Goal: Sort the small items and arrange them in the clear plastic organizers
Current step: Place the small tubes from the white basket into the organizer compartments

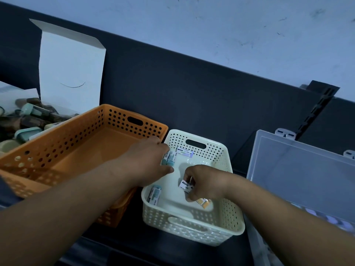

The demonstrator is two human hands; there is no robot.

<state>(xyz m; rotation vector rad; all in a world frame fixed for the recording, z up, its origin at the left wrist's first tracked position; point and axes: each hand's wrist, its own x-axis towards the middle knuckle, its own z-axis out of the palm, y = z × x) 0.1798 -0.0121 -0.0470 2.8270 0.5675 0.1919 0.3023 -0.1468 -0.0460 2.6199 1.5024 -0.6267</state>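
**Both hands picking small tubes out of white basket**

- Left hand (151, 162): fingers and thumb curled round two teal tubes (170, 159) at the far-left corner of the white basket (192, 227).
- Right hand (201, 186): fingers bent, pinching one labelled tube (186, 186) just above the basket floor.
- Loose in the basket: one tube (154, 194) by the near-left wall, an orange tube (204, 202) partly under the right hand, another (185, 152) along the far wall.
- Organizer (299, 169) is just right of the basket, lid up; pale round items inside are blurred.
- Orange basket (107, 146) on the left, touching the white one.

Handling, judged:
- The tubes look light, rigid and short, so several fit one hand.
- Glossy labels and round bodies probably slip and roll; best pinched across the middle of the barrel, not by the cap.
- Breakage seems unlikely from a short drop, though the material can't be confirmed.
- They should be laid lengthwise in the compartments so they don't roll.
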